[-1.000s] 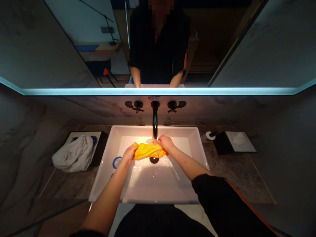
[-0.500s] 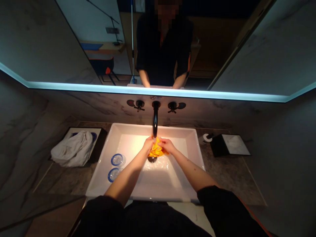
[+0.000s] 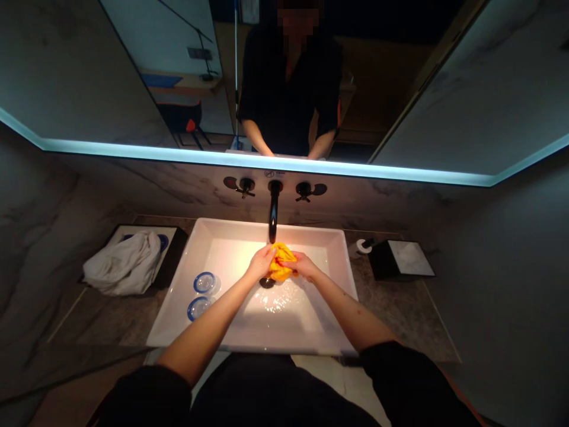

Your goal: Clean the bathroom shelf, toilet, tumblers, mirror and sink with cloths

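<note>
Between my hands, a bunched yellow-orange cloth (image 3: 281, 262) is held over the white sink (image 3: 249, 338), just below the black faucet spout (image 3: 272, 219). My left hand (image 3: 261, 263) grips its left side with closed fingers. On the right side, my right hand (image 3: 304, 265) has its fingers closed on the cloth. Behind the cloth lies the dark drain (image 3: 267, 283), partly covered. Rippling water glints in the basin in front of it. Two clear glasses with blue rims, an upper glass (image 3: 205, 283) and a lower glass (image 3: 198, 308), rest in the sink to the left of my left forearm.
A crumpled white towel (image 3: 122, 261) lies on a box on the left counter. A white dispenser bottle (image 3: 363, 247) and a black box with a pale top (image 3: 408, 258) stand at right. Two cross handles, left (image 3: 246, 187) and right (image 3: 304, 191), flank the spout below a lit mirror (image 3: 293, 107).
The cloth is gathered into a rounder bunch, and more of it shows between my hands. My left hand has shifted a little left and down. The whole view has shifted slightly.
</note>
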`<state>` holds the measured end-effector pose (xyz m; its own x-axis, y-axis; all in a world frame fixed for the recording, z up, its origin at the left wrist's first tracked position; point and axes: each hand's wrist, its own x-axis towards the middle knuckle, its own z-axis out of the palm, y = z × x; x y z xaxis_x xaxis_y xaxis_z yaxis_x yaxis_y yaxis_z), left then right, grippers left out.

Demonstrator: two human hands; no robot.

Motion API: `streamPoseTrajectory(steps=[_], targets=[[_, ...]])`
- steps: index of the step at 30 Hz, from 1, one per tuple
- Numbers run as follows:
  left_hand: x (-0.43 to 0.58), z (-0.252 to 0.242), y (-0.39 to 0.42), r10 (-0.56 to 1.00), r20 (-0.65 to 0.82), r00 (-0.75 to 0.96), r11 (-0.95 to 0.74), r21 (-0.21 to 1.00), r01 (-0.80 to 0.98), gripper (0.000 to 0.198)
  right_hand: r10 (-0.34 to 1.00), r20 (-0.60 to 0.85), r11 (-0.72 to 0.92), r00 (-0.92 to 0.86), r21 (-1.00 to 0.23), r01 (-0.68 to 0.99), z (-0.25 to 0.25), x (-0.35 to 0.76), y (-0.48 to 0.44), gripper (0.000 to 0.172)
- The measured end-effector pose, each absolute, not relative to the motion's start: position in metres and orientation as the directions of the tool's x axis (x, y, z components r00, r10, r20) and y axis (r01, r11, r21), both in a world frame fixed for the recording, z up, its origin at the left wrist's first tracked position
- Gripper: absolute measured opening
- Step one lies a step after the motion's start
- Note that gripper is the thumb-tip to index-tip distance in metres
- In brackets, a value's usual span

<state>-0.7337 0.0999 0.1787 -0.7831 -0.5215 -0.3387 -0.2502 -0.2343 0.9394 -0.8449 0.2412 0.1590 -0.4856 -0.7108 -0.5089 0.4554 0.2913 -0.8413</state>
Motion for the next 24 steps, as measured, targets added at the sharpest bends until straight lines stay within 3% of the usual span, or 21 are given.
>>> streamPoseTrajectory(steps=[4, 7, 10, 15, 18, 24], targets=[[-0.703, 0.222, 0.068, -0.56, -0.177, -0.809, 0.151, 0.939, -0.31, 0.022, -0.739, -0.471, 0.354, -0.481, -0.88, 0.317, 0.201, -0.883, 0.248, 0.033], [-0.695, 0.26, 0.051, -0.482, -0.019, -0.876, 0.534, 0.786, -0.311, 0.026, -0.796, -0.4, 0.402, -0.455, -0.911, 0.098, 0.25, -0.916, 0.253, 0.034], [-0.699, 0.296, 0.035, -0.417, 0.06, -0.907, 0.729, 0.617, -0.295, 0.029, -0.843, -0.278, 0.401, -0.46, -0.895, -0.194, 0.301, -0.94, 0.252, 0.035], [-0.723, 0.345, 0.003, -0.33, 0.149, -0.932, 0.915, 0.291, -0.278, 0.033, -0.881, -0.124, 0.404, -0.456, -0.7, -0.589, 0.36, -0.968, 0.239, 0.027], [-0.736, 0.371, -0.013, -0.27, 0.187, -0.944, 0.958, 0.146, -0.245, 0.034, -0.893, -0.079, 0.406, -0.443, -0.565, -0.718, 0.384, -0.981, 0.228, 0.036], [-0.734, 0.401, -0.025, -0.258, 0.164, -0.952, 0.964, 0.104, -0.243, 0.039, -0.928, -0.059, 0.351, -0.367, -0.469, -0.811, 0.417, -0.988, 0.22, 0.053]])
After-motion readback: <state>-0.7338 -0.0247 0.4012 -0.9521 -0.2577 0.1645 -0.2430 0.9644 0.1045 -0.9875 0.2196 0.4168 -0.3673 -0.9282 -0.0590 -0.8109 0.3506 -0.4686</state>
